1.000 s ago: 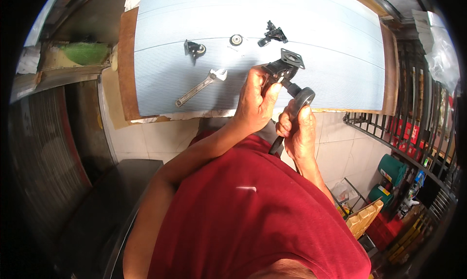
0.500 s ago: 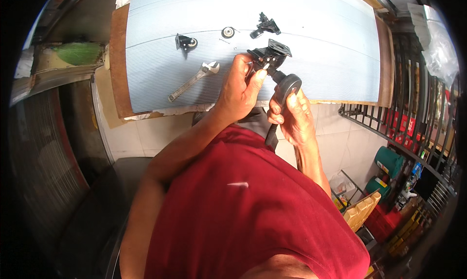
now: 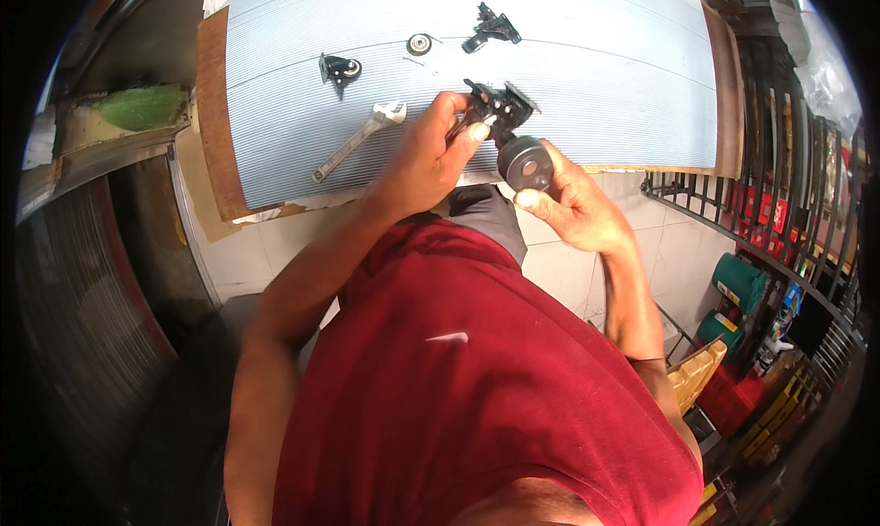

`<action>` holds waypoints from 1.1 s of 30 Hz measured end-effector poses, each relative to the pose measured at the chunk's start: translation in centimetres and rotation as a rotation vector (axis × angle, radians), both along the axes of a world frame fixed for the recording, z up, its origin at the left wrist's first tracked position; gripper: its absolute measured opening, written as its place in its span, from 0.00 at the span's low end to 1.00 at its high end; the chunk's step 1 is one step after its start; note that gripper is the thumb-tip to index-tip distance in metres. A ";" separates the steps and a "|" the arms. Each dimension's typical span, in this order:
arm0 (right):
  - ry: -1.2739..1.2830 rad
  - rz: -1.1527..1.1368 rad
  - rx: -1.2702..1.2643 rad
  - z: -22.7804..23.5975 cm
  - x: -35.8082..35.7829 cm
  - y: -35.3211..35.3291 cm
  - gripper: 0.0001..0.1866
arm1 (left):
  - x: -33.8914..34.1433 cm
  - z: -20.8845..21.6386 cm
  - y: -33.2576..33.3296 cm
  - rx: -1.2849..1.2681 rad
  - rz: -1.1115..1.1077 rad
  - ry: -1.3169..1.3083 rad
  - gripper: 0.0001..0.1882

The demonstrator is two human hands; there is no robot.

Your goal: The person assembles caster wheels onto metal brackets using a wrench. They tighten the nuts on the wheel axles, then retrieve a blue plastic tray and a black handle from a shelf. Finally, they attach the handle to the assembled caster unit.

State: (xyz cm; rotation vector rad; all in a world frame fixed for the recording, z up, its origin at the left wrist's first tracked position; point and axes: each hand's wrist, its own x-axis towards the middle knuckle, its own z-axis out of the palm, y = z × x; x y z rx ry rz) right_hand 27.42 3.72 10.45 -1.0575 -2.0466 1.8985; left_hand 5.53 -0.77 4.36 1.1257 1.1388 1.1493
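Observation:
Closed round a black caster bracket [image 3: 511, 107] with a flat mounting plate, my left hand [image 3: 438, 155] keeps it above the table's near edge. A black ratchet wrench [image 3: 526, 163] has its socket end up against the bracket's side. My right hand [image 3: 577, 205] grips the round ratchet head from the right; its handle is hidden. To the left of my left hand lies a silver adjustable wrench [image 3: 359, 141]. Farther back are a small caster [image 3: 340, 71], a loose wheel [image 3: 419, 45], a thin bolt [image 3: 414, 60] and another black caster bracket [image 3: 493, 27].
The table [image 3: 596, 86] has a ribbed light-blue top with brown board edges. A black metal rack [image 3: 733, 219] stands at the right, with green containers [image 3: 739, 282] beneath it. A plastic bag [image 3: 825, 77] hangs at the upper right.
The ratchet's head has turned so its round face shows, and its handle has dropped out of sight. My right hand has shifted around to its right side. The bracket stays in my left hand.

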 end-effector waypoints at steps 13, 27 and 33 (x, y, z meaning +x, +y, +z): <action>0.148 -0.322 -0.237 -0.8 -2.3 -2.4 0.22 | -0.1 -1.2 -0.6 -0.059 0.118 -0.037 0.10; -0.063 -0.007 0.129 0.2 -1.3 -0.8 0.27 | -0.2 -0.5 -1.2 -0.080 0.098 -0.080 0.11; -0.207 0.314 0.214 2.7 -1.2 2.4 0.27 | -2.7 0.2 -0.8 -0.133 -0.149 0.085 0.12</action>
